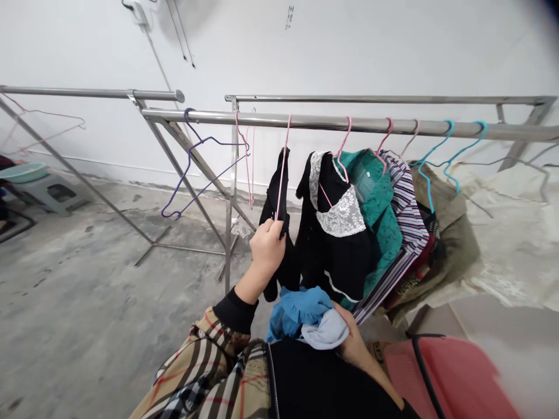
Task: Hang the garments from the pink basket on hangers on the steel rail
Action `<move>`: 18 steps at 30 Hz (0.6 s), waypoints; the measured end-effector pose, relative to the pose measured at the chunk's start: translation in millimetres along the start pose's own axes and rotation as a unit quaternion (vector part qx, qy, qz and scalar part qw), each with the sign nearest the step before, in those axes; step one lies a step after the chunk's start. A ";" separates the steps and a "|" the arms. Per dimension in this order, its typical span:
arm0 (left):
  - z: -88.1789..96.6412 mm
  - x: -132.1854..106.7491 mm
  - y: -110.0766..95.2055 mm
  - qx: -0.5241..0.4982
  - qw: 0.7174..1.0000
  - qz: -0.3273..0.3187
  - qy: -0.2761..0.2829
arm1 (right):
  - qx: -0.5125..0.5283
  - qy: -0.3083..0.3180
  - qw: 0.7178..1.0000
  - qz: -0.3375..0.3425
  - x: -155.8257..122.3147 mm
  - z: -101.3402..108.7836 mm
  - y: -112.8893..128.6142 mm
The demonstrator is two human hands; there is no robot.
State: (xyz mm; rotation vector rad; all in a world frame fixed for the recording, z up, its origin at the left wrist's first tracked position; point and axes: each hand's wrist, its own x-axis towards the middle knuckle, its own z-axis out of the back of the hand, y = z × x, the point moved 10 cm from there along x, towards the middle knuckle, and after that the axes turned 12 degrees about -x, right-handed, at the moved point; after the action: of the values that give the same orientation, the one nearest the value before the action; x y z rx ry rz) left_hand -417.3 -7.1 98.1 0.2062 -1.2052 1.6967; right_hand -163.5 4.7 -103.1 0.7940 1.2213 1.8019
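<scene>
closest in, a plaid sleeve with a black cuff (237, 312) runs up from the bottom edge, beside the black front of the person's top (314, 378). the right hand (349, 337) grips a bunched-up bundle of cloth (301, 305), blue with a pale grey part, in front of the body; most of its fingers are hidden by the bundle. at the lower right sits a red thing (467, 372) with a black band, partly out of view.

a little farther out and well apart from the right hand, the left hand (267, 244) is closed around a pink hanger (283, 174), seen edge-on, its top at the metal rail (314, 121). a black garment (289, 270) hangs down at that hand.

along the rail to the right come a black top with white lace (340, 262), a green garment (386, 215), a striped shirt (408, 206) and an olive garment (460, 233); two bright blue hangers hook on above. to the left, a bare purple hanger (201, 140) hangs over the grey floor (109, 279).

farther off at the left, a pale green basin (24, 173) rests on a grey stool (65, 192). a second rail (371, 99) stands behind, before the white wall (371, 52).
</scene>
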 end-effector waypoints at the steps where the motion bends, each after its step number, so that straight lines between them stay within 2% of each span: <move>1: 4.3 -3.1 2.1 0.010 1.000 -0.015 -0.023 | 0.004 -0.008 1.000 -0.014 -0.5 1.8 -2.7; 4: 17.9 -12.3 14.0 0.019 0.995 -0.037 -0.088 | 0.008 -0.038 0.998 -0.048 -2.6 8.3 -13.7; 7: 27.4 -18.3 30.6 0.018 0.992 -0.023 -0.120 | 0.014 -0.052 0.997 -0.056 -3.3 11.3 -21.6; 10: 32.7 -21.8 43.0 0.017 0.991 -0.002 -0.133 | 0.020 -0.050 0.997 -0.048 -1.9 10.9 -23.3; 14: 35.9 -31.7 49.1 0.024 0.988 -0.004 -0.150 | 0.023 -0.047 0.998 -0.039 -1.4 8.7 -28.9; 18: 28.3 -51.7 60.8 -0.016 0.991 0.014 -0.135 | 0.037 -0.055 0.998 -0.024 -2.7 9.7 -36.2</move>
State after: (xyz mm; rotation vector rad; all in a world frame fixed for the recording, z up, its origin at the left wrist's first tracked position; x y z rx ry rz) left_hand -451.0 -61.4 42.4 0.4114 -1.4388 1.7120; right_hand -144.5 14.2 -134.0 0.8867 1.2295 1.6614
